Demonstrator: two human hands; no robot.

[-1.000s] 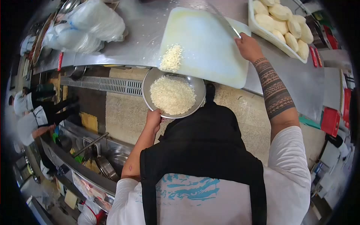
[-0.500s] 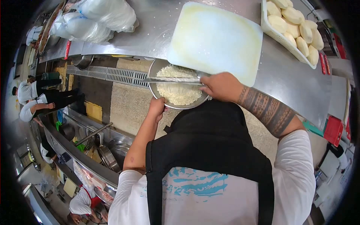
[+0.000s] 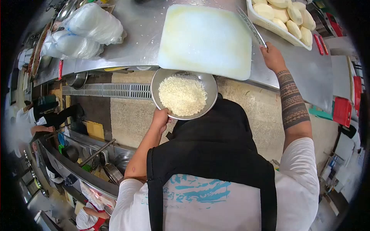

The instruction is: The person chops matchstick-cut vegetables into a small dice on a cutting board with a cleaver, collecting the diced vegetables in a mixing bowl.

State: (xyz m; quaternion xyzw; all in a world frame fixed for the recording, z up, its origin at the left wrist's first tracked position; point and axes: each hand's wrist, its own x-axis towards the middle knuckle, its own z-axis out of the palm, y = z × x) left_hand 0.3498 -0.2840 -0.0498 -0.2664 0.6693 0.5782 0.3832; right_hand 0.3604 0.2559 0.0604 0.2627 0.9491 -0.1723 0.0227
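Note:
My left hand (image 3: 162,117) grips the near-left rim of a metal bowl (image 3: 211,86), which is held just off the table's front edge. Finely chopped pale pieces (image 3: 183,95) fill the middle of the bowl. Out to the right, my right hand (image 3: 272,57) is closed on the handle of a knife (image 3: 252,27). The blade points up and to the left, between the cutting board and a basket of peeled potatoes. The white cutting board (image 3: 205,41) lies flat on the steel table, just beyond the bowl.
Peeled potatoes (image 3: 294,15) fill a white plastic basket (image 3: 279,29) at the table's (image 3: 140,40) far right. Filled plastic bags (image 3: 94,25) sit at the left. Two red-handled items (image 3: 318,44) lie on the right. Behind at left are pans (image 3: 114,173) and other people (image 3: 29,119).
My right hand has moved the knife from above the bowl to the right, over the table beside the potatoes. My left hand still holds the bowl.

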